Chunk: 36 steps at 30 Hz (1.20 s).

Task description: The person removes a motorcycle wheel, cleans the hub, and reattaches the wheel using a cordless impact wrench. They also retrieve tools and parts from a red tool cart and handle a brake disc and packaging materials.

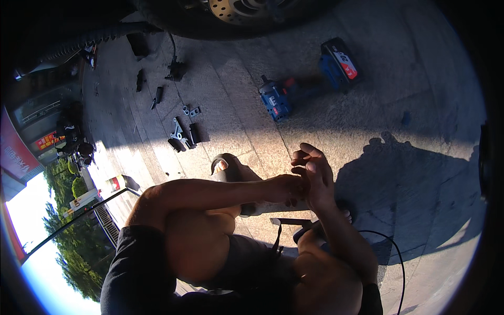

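Left hand [289, 190] and right hand [321, 181] touching each other over the paving [236, 128], front of body.

Left fingers meet right palm side, partly hidden; right fingers half-curled, gaps between them. Can't tell if anything is pinched where they meet. Nearest tool: blue power driver [274, 101], lying on the ground at 11 o'clock from the hands, well apart from them; its battery pack [342, 63] sits toward 1 o'clock. Silver bracket [179, 136] at 10 o'clock, black cylinder [194, 134] just beside it, small silver plate [195, 112] above. Wheel [289, 25] past the driver, 12 o'clock, top edge. Black cable [402, 262] curves down at 4 o'clock.
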Each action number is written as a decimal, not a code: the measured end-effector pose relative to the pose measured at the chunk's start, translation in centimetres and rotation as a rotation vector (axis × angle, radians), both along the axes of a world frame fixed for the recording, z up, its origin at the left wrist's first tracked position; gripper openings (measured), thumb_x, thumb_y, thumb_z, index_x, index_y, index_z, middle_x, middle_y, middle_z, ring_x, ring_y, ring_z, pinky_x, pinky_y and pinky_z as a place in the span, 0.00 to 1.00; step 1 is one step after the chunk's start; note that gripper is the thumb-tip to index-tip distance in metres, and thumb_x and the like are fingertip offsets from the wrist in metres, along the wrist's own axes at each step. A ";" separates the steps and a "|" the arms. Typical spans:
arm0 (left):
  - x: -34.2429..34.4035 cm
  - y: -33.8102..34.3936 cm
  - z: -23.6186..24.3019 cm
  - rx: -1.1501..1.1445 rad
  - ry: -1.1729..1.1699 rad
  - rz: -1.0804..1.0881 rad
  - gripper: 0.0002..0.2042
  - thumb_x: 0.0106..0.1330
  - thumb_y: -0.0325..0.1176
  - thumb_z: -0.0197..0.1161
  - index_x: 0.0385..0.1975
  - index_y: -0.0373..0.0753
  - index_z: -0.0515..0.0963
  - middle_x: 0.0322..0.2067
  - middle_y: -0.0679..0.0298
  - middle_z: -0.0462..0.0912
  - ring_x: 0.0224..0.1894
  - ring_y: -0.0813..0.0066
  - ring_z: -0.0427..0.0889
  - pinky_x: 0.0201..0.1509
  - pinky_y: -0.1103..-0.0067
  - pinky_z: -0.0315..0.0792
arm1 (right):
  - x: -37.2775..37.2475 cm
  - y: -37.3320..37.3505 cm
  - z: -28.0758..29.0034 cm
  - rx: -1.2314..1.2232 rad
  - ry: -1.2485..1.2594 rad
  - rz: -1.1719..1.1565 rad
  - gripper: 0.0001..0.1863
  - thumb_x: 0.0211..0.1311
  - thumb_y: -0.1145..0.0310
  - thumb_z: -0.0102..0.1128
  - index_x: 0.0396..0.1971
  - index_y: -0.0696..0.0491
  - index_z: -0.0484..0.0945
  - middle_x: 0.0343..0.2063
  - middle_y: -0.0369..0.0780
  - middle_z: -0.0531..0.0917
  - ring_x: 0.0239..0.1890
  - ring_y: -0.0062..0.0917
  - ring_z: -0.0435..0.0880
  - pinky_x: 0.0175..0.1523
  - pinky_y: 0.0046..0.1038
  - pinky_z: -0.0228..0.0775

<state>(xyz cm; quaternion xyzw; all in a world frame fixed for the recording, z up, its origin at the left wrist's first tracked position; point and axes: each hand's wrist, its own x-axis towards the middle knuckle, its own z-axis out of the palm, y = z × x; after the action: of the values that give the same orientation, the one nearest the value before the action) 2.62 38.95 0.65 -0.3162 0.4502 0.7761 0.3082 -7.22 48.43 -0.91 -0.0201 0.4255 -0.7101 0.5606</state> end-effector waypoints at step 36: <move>-2.4 -2.0 0.3 0.378 -0.136 0.541 0.10 0.59 0.27 0.59 0.39 0.39 0.70 0.32 0.66 0.74 0.31 0.79 0.74 0.32 0.81 0.68 | -1.9 0.1 2.5 -0.215 0.112 -0.035 0.27 0.64 0.61 0.53 0.58 0.60 0.61 0.48 0.42 0.72 0.52 0.26 0.71 0.59 0.30 0.60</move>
<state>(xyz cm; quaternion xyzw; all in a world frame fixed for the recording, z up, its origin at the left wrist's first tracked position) 0.19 36.97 0.96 -0.4125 0.1766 0.8767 0.1735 -9.09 48.53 1.55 -0.1125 0.3777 -0.7592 0.5180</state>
